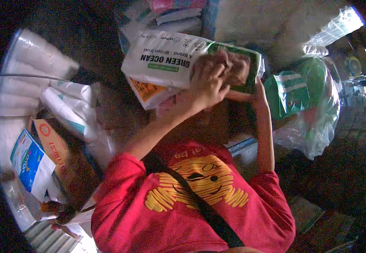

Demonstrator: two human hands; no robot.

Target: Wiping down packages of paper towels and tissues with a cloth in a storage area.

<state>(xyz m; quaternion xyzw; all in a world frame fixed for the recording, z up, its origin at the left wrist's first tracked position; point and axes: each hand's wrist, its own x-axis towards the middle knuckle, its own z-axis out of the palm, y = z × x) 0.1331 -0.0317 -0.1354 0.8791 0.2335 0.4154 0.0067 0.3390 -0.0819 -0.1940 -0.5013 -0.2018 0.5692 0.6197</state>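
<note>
Gripping white-and-green pack (162, 52) at its right end with right hand (255, 92), touching its front with left hand (211, 83) (blurred; cannot tell whether closed).

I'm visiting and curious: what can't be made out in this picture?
All in the head view:
Left hand: fingers blurred.
Right hand: partly hidden by the white pack.
Its contents: hidden by wrapping.
White bundles: cut off by the round left edge.
Yellow round thing: too small and blurred.
</note>
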